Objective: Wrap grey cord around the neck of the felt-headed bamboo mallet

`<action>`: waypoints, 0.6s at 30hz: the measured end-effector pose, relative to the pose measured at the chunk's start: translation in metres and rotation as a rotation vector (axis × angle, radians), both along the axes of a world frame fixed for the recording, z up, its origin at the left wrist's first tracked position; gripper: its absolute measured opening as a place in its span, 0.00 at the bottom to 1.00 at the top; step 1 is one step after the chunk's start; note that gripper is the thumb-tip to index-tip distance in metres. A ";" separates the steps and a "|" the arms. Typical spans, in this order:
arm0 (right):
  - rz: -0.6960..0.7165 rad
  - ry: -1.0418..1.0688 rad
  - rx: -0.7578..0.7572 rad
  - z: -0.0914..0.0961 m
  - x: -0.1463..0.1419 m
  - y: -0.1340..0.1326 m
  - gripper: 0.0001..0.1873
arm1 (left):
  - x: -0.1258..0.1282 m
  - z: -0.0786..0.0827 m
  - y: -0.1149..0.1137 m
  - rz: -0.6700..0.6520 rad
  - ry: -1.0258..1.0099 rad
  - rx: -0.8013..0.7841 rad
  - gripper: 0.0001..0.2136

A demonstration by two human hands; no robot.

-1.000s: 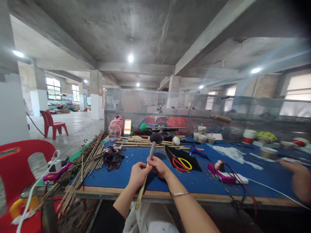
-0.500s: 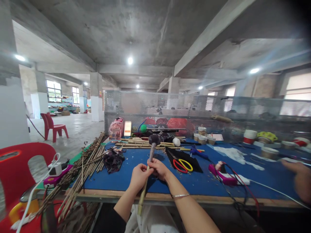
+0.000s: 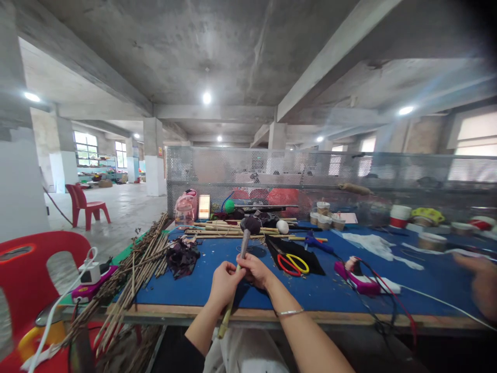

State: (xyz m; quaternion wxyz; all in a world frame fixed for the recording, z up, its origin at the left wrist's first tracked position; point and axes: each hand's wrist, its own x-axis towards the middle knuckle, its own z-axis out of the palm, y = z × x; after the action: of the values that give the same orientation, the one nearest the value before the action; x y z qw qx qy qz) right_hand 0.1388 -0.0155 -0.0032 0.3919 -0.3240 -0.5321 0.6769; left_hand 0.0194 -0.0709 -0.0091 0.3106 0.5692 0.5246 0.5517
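Between both hands I hold a pale bamboo stick (image 3: 225, 322) at a tilt, its upper part grey and wrapped-looking. A dark rounded lump (image 3: 250, 225) tops it. My left hand (image 3: 225, 282) pinches the stick near its middle. Just beside it, my right hand (image 3: 254, 270) has its fingers closed around the same part, and the two hands touch. To the right lie scissors (image 3: 293, 263) with one red and one yellow handle on black cloth (image 3: 315, 266). Crumpled dark fabric (image 3: 182, 258) lies to the left.
Dry twigs (image 3: 134, 277) overhang the blue table's (image 3: 163, 297) left edge. Bamboo sticks (image 3: 217, 228), a white ball (image 3: 282, 226) and a blue glue gun (image 3: 316, 242) lie farther back. A purple power strip (image 3: 359, 281) trails cords. Another person's blurred hand (image 3: 479, 282) is at far right.
The stick has turned slightly, its dark top shifting a little right and its lower end a little left and up. Both hands keep nearly the same place.
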 end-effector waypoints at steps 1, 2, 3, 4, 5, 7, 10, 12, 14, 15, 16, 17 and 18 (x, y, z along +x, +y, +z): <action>0.005 0.006 0.002 0.000 0.000 0.000 0.19 | -0.001 -0.001 0.001 0.003 0.005 -0.012 0.13; 0.012 0.015 0.003 0.001 0.001 0.000 0.19 | -0.002 -0.001 0.001 -0.012 0.008 -0.019 0.13; 0.026 0.022 0.004 0.002 0.001 -0.001 0.19 | -0.004 -0.002 0.002 -0.041 0.005 -0.026 0.14; 0.044 0.030 0.003 0.003 0.002 -0.001 0.19 | -0.005 -0.002 0.002 -0.074 -0.003 -0.032 0.16; 0.062 0.037 0.002 0.004 0.002 -0.002 0.19 | -0.006 -0.002 0.002 -0.106 -0.013 -0.040 0.17; 0.090 0.044 -0.006 0.006 0.003 -0.004 0.20 | -0.006 -0.001 0.000 -0.175 -0.033 -0.066 0.20; 0.076 0.032 -0.017 0.005 0.001 -0.004 0.19 | -0.004 0.003 -0.005 -0.229 -0.008 -0.075 0.23; 0.042 0.023 -0.004 0.002 0.000 -0.003 0.19 | -0.001 0.005 -0.007 -0.182 0.030 -0.030 0.21; 0.019 0.018 0.024 -0.001 -0.001 -0.001 0.19 | 0.000 0.006 -0.006 -0.081 0.047 0.008 0.16; 0.018 0.015 0.036 -0.002 -0.001 0.000 0.19 | 0.000 0.005 -0.005 -0.039 0.048 0.006 0.15; 0.019 0.009 0.042 -0.002 -0.002 0.001 0.19 | 0.000 0.004 -0.004 -0.009 0.050 -0.006 0.14; 0.016 0.003 0.045 -0.002 -0.002 0.001 0.19 | 0.000 0.002 -0.002 0.009 0.056 -0.018 0.14; 0.012 -0.004 0.044 -0.002 -0.001 0.001 0.19 | 0.000 0.000 0.000 0.014 0.062 -0.023 0.13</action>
State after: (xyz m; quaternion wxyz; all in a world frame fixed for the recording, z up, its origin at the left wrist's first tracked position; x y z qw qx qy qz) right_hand 0.1375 -0.0150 -0.0049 0.3941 -0.3133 -0.5496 0.6666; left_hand 0.0189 -0.0706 -0.0089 0.2968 0.5788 0.5441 0.5299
